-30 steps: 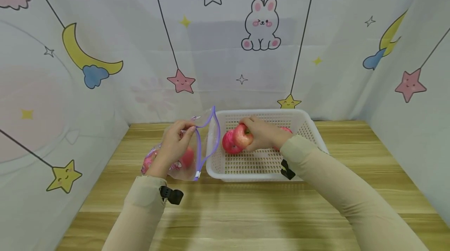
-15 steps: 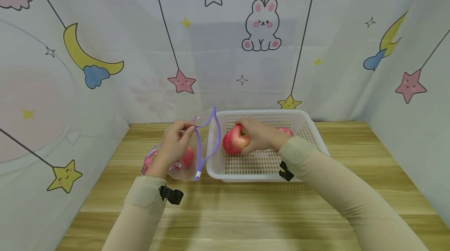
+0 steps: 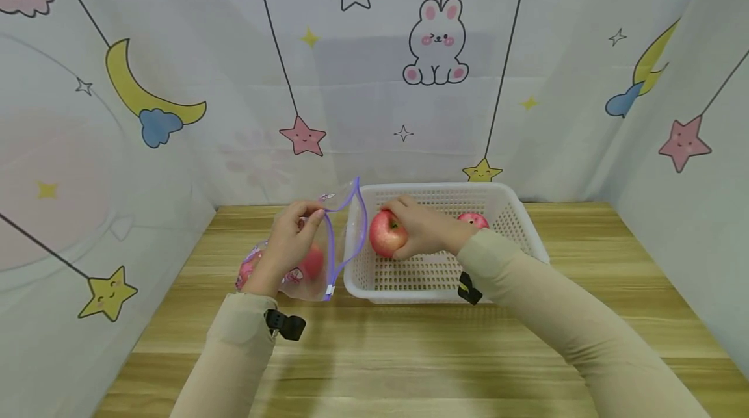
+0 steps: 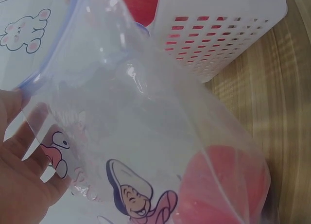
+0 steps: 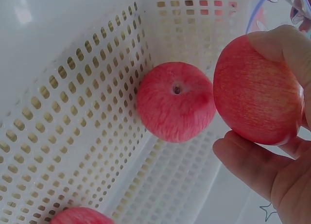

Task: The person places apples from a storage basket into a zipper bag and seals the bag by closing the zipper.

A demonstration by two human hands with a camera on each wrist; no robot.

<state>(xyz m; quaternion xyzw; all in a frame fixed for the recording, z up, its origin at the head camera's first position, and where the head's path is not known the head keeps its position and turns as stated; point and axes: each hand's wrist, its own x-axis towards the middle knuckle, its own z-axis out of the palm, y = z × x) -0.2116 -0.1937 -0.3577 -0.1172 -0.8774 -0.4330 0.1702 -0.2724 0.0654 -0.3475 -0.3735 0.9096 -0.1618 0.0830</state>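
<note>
My left hand [image 3: 292, 242] pinches the rim of a clear zip bag [image 4: 131, 107] with a purple zip edge. The bag's mouth stands open toward the basket. Red apples show through its film, one apple [image 4: 221, 185] near the bottom. Over the left end of the white basket [image 3: 445, 294], my right hand [image 3: 430, 226] grips a red apple [image 5: 260, 90] between thumb and fingers. Close beside it in the right wrist view, another apple [image 5: 176, 102] lies in the basket; the head view hides it. A further apple [image 3: 473, 220] sits toward the basket's right side.
The basket and bag stand side by side on a wooden table [image 3: 398, 359]. The basket has raised, perforated walls, and its left rim lies right by the bag's mouth. A printed white curtain [image 3: 404, 106] encloses the back and sides.
My right hand has moved left with the held apple, which now covers the apple below it in the head view. The apple at the right shows more. My left hand and the bag stay put.
</note>
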